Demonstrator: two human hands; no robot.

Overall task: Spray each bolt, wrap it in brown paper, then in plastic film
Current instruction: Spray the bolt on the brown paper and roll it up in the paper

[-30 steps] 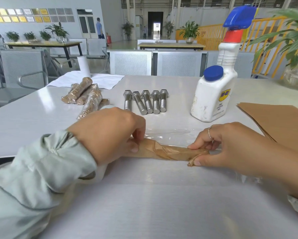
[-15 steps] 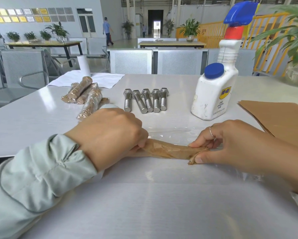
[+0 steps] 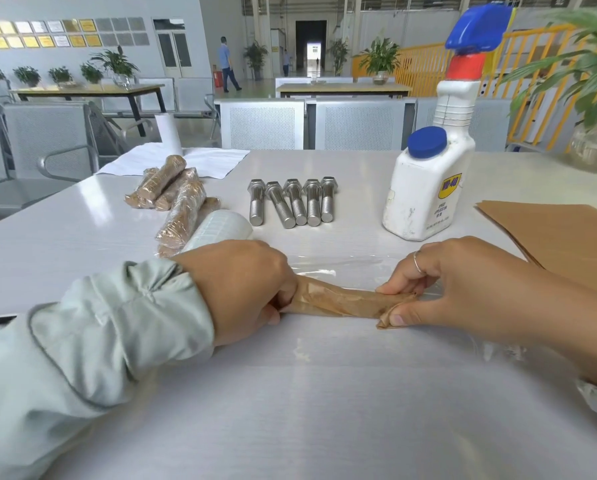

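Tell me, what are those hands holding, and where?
Both hold the paper-wrapped bolt by its ends: left hand grips the left end, right hand pinches the right.

Shiny metal bolts (image 3: 292, 202), glossy table (image 3: 65, 244)

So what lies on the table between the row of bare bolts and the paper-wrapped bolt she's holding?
In the head view, only clear plastic film on the table separates the bare bolts from the paper-wrapped bolt.
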